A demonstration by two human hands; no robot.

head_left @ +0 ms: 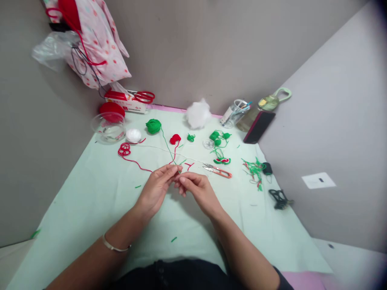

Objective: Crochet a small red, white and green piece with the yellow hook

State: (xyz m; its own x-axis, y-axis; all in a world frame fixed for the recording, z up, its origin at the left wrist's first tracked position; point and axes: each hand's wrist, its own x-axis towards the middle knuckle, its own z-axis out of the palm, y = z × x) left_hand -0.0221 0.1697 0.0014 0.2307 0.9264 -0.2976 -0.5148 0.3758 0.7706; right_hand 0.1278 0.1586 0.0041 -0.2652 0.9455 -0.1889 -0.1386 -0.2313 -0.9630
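Note:
My left hand (157,188) and my right hand (198,187) meet over the middle of the table, thumbs and fingertips pinched together. Between them is the end of a green yarn strand (168,146), which runs back to a green yarn ball (153,126). Any small tool or piece in the fingertips is too hidden to make out. Just beyond the fingers, a small red crocheted piece (175,139) trails a red tail. Orange-handled thread snips (218,170) lie right of my hands, beside red yarn scraps (189,166).
Behind are a white yarn ball (133,135), stuffing (198,114), a clear plastic tub (109,128) and a pen cup (235,114). Green crocheted pieces (219,137), a phone (259,127), yarn scraps (254,170) and a black claw clip (279,199) sit right. Walls enclose the table.

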